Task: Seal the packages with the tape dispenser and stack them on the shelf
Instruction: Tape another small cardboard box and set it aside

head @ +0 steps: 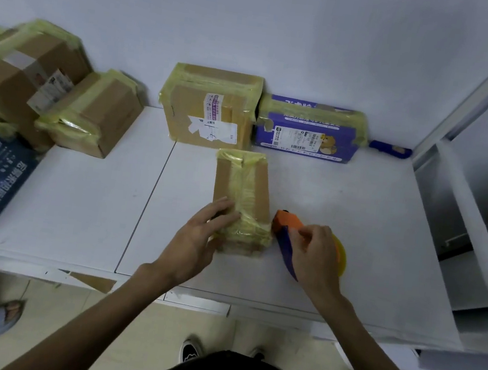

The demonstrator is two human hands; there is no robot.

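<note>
- Head view: the small package point(241, 197) lies on the white table point(78, 209) right under the left hand's fingertips, its long side running away from them.
- It is probably light and fairly stiff, being a small cardboard box. The glossy tape looks slick, so the bare brown side walls, one per hand, seem the surest hold.
- It is brown card with a wide yellowish tape band along the top and over both ends, wrinkled at the near end.
- The left hand point(198, 238) has its fingers almost straight and spread, laid flat on the near-left top, steadying rather than gripping.
- The right hand point(317, 256) has its fingers curled round the tape dispenser point(285, 227). The orange nose sits by the package's near right corner; contact is unclear.
- Beyond the fingertips a larger taped box point(209, 109) and a purple box point(308, 131) stand at the wall. The shelf frame point(462, 213) is right of the right hand.
</note>
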